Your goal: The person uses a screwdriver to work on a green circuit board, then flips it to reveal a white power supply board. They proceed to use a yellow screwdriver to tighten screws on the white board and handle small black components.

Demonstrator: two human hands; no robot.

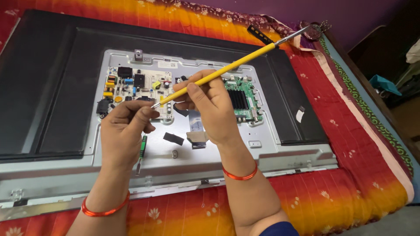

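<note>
Yellow tool [227,67] in right hand's [210,102] closed grip, left hand [124,131] pinching its tip (bare metal chassis [271,153] beside).

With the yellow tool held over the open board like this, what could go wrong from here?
1. The yellow tool's metal tip, pinched by the left hand, sits just above the power board; a slip could scrape components.
2. The right hand hovers over the green board and could brush it.
3. The small screwdriver lies loose and may get nudged.

A red and orange patterned blanket [350,183] was spread under everything. A small green screwdriver [141,153] was laid on the metal panel. A teal object [384,84] was seen at the right edge.
</note>
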